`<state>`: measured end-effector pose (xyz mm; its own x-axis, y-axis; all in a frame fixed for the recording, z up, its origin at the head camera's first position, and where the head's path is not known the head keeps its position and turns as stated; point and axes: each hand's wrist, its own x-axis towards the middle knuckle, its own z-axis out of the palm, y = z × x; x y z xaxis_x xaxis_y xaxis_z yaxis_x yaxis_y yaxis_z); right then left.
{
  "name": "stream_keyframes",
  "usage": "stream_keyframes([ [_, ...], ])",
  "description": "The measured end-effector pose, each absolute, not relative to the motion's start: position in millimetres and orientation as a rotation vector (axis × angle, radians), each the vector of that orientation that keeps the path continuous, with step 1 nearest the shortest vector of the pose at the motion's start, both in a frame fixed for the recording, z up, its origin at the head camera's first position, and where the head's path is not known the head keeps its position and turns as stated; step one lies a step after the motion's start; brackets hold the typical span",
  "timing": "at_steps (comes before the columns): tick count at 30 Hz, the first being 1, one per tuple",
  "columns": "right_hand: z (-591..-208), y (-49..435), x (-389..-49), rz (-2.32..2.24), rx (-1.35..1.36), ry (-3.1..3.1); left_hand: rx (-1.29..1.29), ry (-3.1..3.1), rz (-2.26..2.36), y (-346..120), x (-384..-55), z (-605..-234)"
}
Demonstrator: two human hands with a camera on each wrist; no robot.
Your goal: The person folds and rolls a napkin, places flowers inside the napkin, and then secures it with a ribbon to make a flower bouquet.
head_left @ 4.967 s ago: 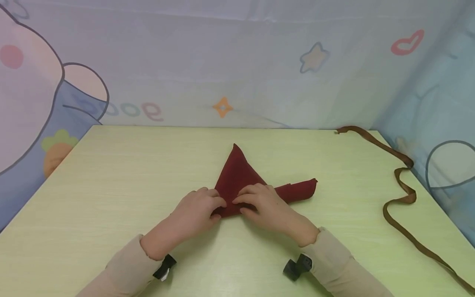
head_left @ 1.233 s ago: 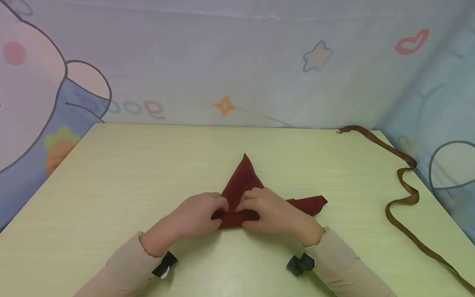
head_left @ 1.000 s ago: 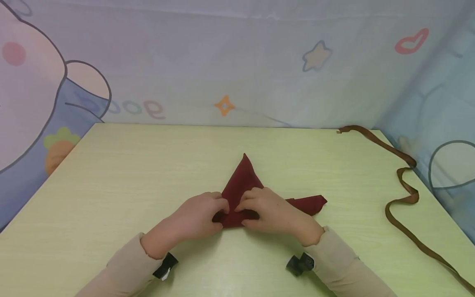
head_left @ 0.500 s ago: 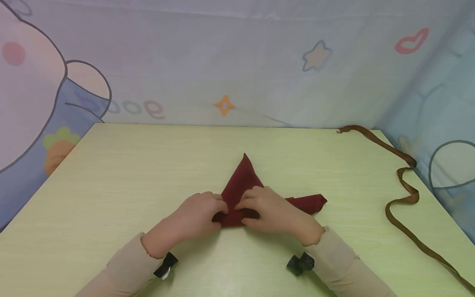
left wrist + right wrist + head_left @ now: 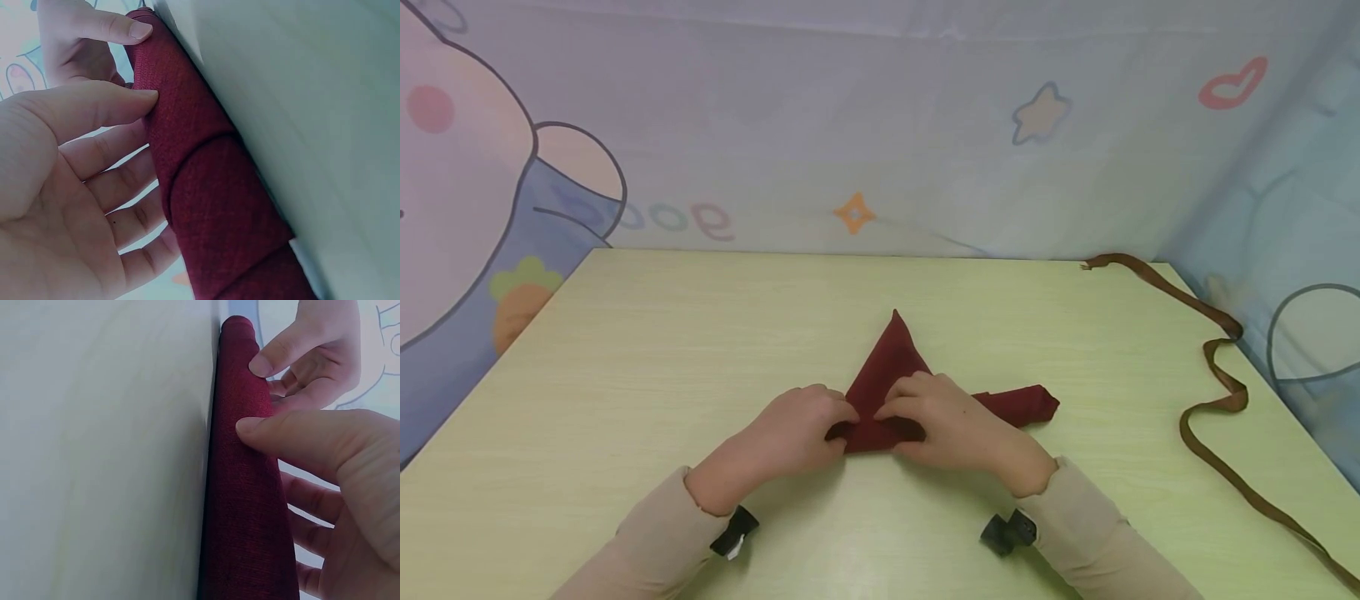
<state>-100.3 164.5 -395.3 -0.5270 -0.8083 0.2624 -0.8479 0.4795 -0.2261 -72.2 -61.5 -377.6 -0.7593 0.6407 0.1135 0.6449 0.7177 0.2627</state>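
Note:
A dark red cloth (image 5: 887, 375) lies mid-table, its near part rolled up and its far part a flat triangle pointing away. The rolled tail of the cloth sticks out to the right, past my right hand (image 5: 951, 421). My left hand (image 5: 797, 429) pinches the left end of the roll, thumb on the near side and fingers on the far side. Just right of it, my right hand holds the roll the same way. In the left wrist view, overlapping wraps show on the rolled cloth (image 5: 212, 181). Both thumbs press on the roll (image 5: 244, 500) in the right wrist view.
A brown ribbon (image 5: 1213, 467) winds along the right side of the table (image 5: 662, 333), from the back edge to the front. A printed cloth backdrop (image 5: 775, 108) hangs behind the table and at the sides.
Over five seconds the flat triangle has become shorter as the cloth rolled, and its tip sits nearer and further right. In the last half second the roll's near edge and tail shifted slightly away.

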Motion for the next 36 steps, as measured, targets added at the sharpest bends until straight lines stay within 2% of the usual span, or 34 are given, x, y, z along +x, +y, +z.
stream_keyframes([
  [36, -396.2, 162.7, -100.5, 0.522, 1.370, -2.672, -0.996, -2.838, -0.406, -59.1, -69.0, -379.6],
])
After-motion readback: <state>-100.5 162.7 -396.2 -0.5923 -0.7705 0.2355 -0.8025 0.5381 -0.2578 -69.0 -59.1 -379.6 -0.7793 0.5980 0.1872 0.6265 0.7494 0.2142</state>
